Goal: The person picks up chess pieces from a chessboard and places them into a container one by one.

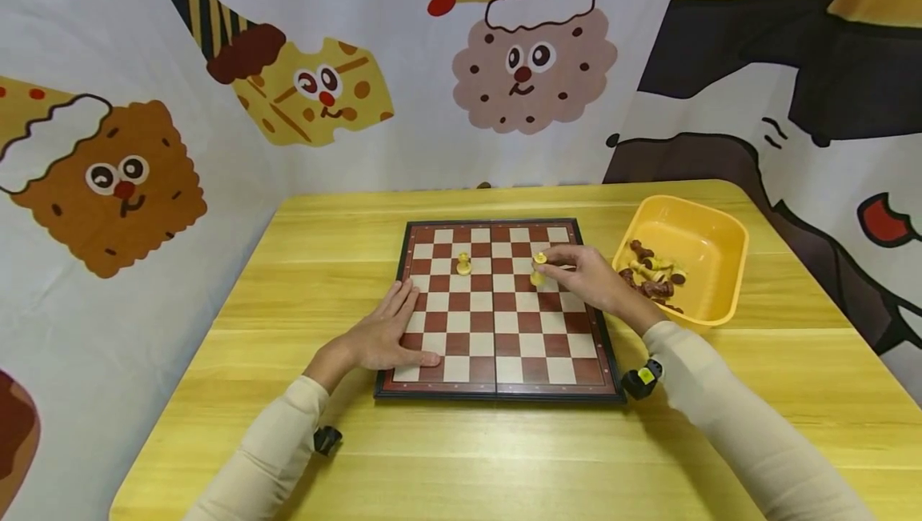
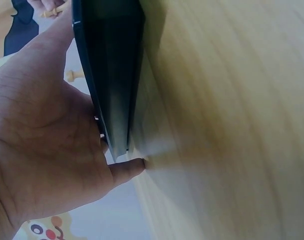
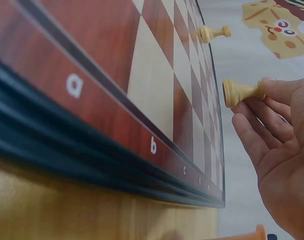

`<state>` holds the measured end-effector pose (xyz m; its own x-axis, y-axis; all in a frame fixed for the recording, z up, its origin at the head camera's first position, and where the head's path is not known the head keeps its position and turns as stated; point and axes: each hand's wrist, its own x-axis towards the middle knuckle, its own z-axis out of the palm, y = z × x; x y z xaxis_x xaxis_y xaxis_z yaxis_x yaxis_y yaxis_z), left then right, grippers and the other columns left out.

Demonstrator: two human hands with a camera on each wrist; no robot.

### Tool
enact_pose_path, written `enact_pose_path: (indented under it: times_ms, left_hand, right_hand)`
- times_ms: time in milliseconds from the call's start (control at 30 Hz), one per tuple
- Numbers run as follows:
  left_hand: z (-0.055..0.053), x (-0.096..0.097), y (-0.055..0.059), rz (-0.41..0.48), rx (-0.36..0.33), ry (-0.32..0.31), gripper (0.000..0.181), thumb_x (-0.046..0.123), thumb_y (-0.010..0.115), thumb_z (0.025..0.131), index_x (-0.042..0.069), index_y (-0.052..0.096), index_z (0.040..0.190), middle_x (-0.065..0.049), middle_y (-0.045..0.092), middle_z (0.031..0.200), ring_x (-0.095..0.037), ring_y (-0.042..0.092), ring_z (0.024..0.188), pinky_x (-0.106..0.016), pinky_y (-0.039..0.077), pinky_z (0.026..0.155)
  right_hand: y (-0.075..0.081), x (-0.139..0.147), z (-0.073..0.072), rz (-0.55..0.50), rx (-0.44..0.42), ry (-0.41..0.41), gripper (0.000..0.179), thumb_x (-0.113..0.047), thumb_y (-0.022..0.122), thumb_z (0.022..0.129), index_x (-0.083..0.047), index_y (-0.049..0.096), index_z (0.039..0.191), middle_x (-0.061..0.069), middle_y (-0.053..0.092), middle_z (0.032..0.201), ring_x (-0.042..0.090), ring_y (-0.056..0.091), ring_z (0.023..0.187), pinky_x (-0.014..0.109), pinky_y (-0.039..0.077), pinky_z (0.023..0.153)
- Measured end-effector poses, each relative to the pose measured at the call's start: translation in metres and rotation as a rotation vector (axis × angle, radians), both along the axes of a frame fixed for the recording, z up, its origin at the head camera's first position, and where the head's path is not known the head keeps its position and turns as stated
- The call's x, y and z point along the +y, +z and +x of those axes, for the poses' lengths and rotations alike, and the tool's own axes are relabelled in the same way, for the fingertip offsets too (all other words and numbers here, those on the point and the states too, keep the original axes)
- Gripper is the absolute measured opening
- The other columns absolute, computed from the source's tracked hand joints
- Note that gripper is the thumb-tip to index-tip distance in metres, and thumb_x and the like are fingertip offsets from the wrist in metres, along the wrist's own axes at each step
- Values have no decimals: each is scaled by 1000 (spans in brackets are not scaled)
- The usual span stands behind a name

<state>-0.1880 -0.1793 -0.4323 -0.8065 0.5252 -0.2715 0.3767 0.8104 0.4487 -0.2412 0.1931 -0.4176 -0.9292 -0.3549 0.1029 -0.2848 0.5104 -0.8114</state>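
Observation:
My right hand (image 1: 587,277) pinches a cream chess piece (image 3: 236,94) by its top between thumb and fingertips, base toward the board. In the right wrist view a gap shows between that base and the chessboard (image 1: 461,345); the top is partly hidden by the fingers. To its left, a second cream chess piece (image 1: 463,264) stands upright on the board. My left hand (image 1: 378,337) rests flat over the board's left edge, fingers straight, thumb spread across the near-left squares. In the left wrist view its little finger reaches down beside the board's dark side.
Right of the board, a yellow plastic tub (image 1: 720,265) holds brown and cream chess pieces (image 1: 655,285) heaped at its left side. Everything stands on a wood-grain table (image 1: 432,457). Behind it hangs a cartoon-printed curtain (image 1: 418,153).

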Motion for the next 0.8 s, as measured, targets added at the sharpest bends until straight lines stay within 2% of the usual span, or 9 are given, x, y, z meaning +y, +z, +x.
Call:
enact_pose_path:
  times_ms: [167,433,567,667,800]
  left_hand:
    - [-1,0,-2,-6,5,-3,121,67,67,88,-3,1,161,-19,-11,168,-34,-13,152,-54,9,121]
    - [-1,-2,-3,20,6,1,125,71,67,85,-3,1,161,-19,-10,168,-34,-13,153,-56,10,120]
    - [-1,-2,-4,13,15,1,124,72,65,86,-3,1,161,-19,-11,168,-34,-13,153,-56,9,120]
    - [0,-1,-2,5,5,2,123,69,67,87,-3,1,161,-19,-11,168,-33,-13,153,-55,9,120]
    - [1,0,0,0,-8,9,121,66,69,87,-2,1,161,-18,-10,168,-33,-12,153,-55,10,120]
  right_hand:
    - [3,4,0,12,-18,-53,35,-28,68,101,-3,71,124,19,58,138,35,62,116,49,56,87]
    - [5,13,-4,-2,28,-73,32,-25,68,101,-1,72,121,15,71,113,30,66,100,37,54,75]
    - [4,22,-2,24,8,-91,39,-27,67,102,2,67,128,20,65,127,35,62,114,46,54,87]
    - [5,27,0,27,-17,-99,46,-31,65,103,4,63,134,23,59,138,39,55,126,55,49,98]
    - [9,32,1,16,-18,-103,48,-35,64,103,3,65,133,21,59,138,39,53,128,57,47,100]
